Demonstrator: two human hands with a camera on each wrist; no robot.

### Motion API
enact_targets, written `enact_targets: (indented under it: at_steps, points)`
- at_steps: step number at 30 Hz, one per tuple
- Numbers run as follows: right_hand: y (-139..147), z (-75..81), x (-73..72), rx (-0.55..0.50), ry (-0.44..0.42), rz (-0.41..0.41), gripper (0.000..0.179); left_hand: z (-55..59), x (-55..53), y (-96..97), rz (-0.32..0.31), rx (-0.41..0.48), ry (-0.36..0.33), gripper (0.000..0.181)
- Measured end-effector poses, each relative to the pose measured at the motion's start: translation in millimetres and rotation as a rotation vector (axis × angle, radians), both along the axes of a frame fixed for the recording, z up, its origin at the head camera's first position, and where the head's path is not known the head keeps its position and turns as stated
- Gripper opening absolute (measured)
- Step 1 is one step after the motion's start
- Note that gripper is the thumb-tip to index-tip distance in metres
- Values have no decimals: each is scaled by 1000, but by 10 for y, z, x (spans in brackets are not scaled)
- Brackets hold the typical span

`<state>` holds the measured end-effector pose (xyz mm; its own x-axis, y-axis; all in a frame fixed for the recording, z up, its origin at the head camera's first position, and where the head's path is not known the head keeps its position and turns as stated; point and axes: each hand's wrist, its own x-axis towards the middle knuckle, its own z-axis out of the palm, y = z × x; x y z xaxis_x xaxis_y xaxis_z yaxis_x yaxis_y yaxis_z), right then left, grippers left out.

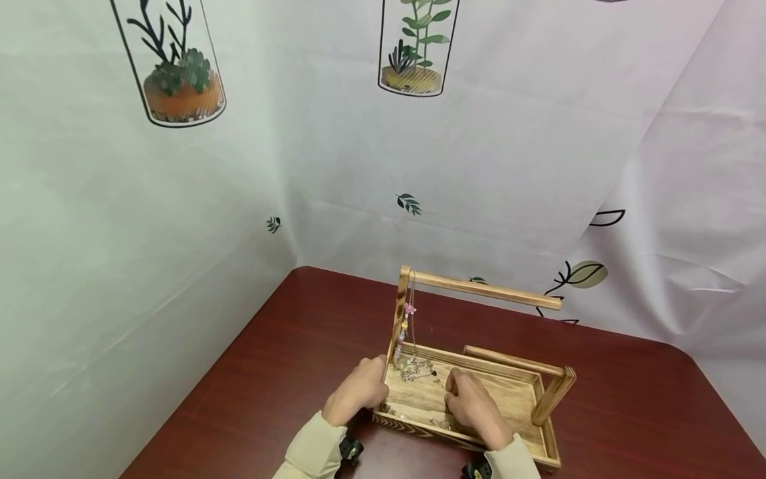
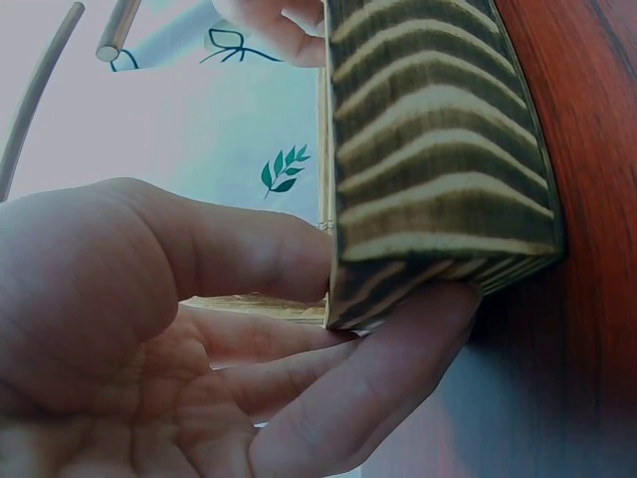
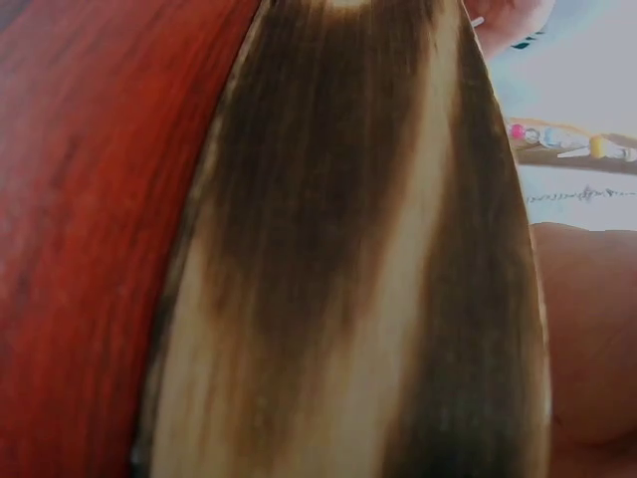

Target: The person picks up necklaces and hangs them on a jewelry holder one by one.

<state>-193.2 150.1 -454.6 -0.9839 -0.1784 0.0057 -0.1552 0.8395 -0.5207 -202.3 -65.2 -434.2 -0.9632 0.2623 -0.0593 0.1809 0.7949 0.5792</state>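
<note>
A wooden jewelry stand (image 1: 491, 384), a shallow tray with uprights and bars, sits on the table. My left hand (image 1: 360, 389) grips its left front corner; in the left wrist view the thumb presses one face of the patterned wall (image 2: 438, 129) and fingers lie against its end. My right hand (image 1: 474, 402) reaches over the front wall into the tray, fingers bent, with a thin piece of jewelry (image 1: 438, 382) at the fingertips. A beaded strand (image 1: 401, 338) hangs from the left end of the upper bar. Left of the right hand lies a beaded bracelet (image 1: 419, 374).
More small jewelry (image 1: 441, 424) lies along the tray's front wall, with another small pile (image 1: 387, 409) in the front left corner. A lower bar (image 1: 514, 361) joins a slanted post (image 1: 552, 398) on the right. Behind the dark red table (image 1: 299, 339) hangs a pale curtain (image 1: 509, 166).
</note>
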Motion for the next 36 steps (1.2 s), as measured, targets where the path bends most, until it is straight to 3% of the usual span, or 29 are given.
enact_targets:
  at_steps: [12,19,30,36]
  points:
    - [29,-25,23,5,24,-32,17,26,-4,14,-8,6,26,36]
    - [86,5,7,-56,51,28,18,15,-6,21,-2,-1,29,34]
    - [159,68,-64,-181,24,3,13,18,0,16,8,-6,8,35]
    - [184,65,-97,-246,61,-18,13,22,7,-3,5,3,22,31]
